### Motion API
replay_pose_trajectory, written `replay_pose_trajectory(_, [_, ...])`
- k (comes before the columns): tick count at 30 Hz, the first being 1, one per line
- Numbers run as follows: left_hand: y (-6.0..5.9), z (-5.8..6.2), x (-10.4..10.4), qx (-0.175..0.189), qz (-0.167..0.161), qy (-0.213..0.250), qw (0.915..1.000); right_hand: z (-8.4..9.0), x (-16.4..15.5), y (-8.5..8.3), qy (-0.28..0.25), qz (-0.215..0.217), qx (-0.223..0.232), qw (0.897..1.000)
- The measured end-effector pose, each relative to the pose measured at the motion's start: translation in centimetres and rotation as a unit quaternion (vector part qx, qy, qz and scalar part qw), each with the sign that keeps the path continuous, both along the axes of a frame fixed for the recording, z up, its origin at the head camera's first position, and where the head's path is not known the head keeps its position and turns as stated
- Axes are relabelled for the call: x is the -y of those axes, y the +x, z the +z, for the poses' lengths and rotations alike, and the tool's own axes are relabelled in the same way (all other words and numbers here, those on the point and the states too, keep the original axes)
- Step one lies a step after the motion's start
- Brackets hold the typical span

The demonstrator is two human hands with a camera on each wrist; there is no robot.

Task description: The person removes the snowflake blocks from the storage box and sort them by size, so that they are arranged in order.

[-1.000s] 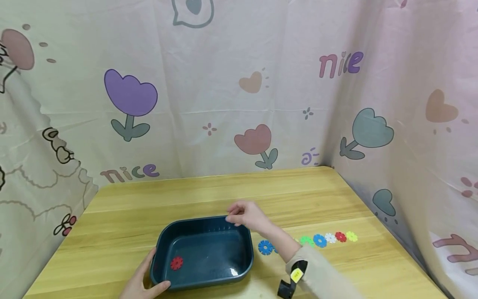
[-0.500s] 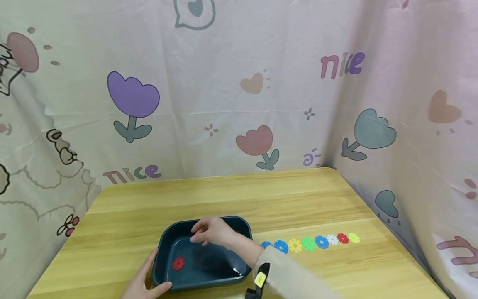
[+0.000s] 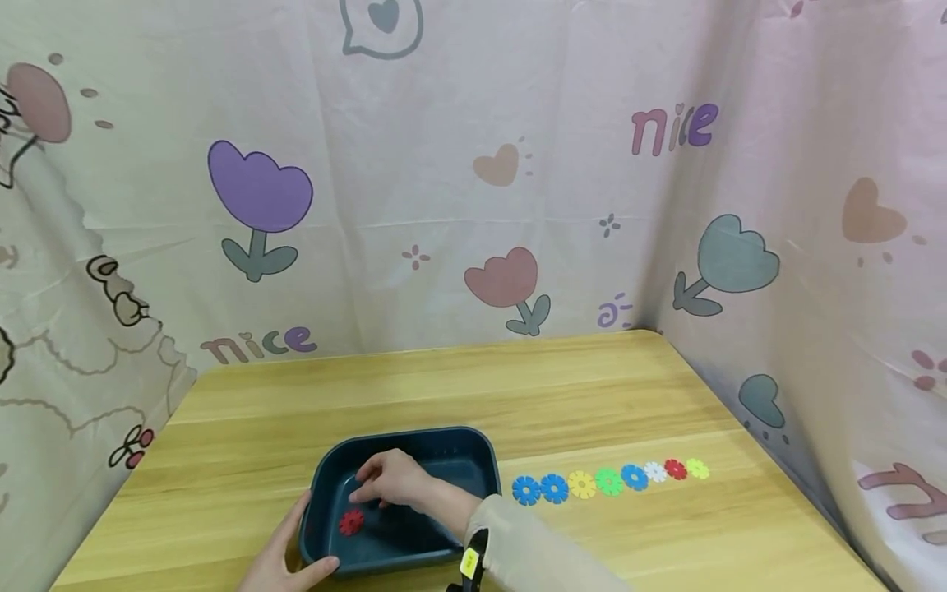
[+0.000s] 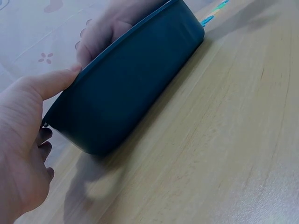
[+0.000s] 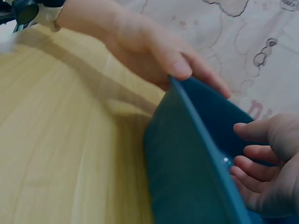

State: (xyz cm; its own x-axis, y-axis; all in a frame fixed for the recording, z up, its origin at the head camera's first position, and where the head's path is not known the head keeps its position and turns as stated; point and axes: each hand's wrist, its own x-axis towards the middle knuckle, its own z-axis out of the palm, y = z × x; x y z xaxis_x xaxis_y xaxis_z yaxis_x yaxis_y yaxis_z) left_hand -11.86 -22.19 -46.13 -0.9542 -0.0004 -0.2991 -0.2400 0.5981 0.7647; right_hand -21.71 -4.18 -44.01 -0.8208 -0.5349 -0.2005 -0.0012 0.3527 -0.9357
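A dark teal plastic tub [image 3: 414,433] stands on the wooden table near its front edge. My left hand [image 3: 294,549] grips the tub's near left corner, with the thumb [image 4: 52,81] hooked over the rim [image 5: 187,109] and the other fingers on the outside wall. My right hand [image 3: 376,485] reaches down inside the tub with loosely curled fingers [image 5: 261,161], and nothing shows between them. A red flower-shaped disc [image 3: 351,521] lies on the tub floor just below those fingers. Whether they touch it I cannot tell.
Right of the tub a row of several flower-shaped discs [image 3: 609,480] in blue, yellow, green, white and red lies on the table [image 3: 518,386]. Printed curtains close off the back and both sides.
My right hand has moved from the tub's far rim leftward and down into the tub, toward the red disc. The left hand has kept its grip on the corner.
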Motion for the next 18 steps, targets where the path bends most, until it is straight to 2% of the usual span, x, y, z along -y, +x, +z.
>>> replay_pose_trajectory(5, [-0.2, 0.1, 0.0, 0.004, -0.001, 0.004, 1.0000, -0.8, 0.4, 0.0, 0.049, 0.015, -0.044, 0.998])
replay_pose_trajectory(11, [-0.2, -0.4, 0.3, -0.008, -0.005, 0.017, 0.9998, -1.6, 0.8, 0.4, 0.089, 0.024, -0.083, 0.992])
replay_pose_trajectory(18, [-0.5, -1.1, 0.6, -0.003, -0.003, 0.042, 0.9991, -1.7, 0.9, 0.3, 0.166, 0.063, -0.142, 0.974])
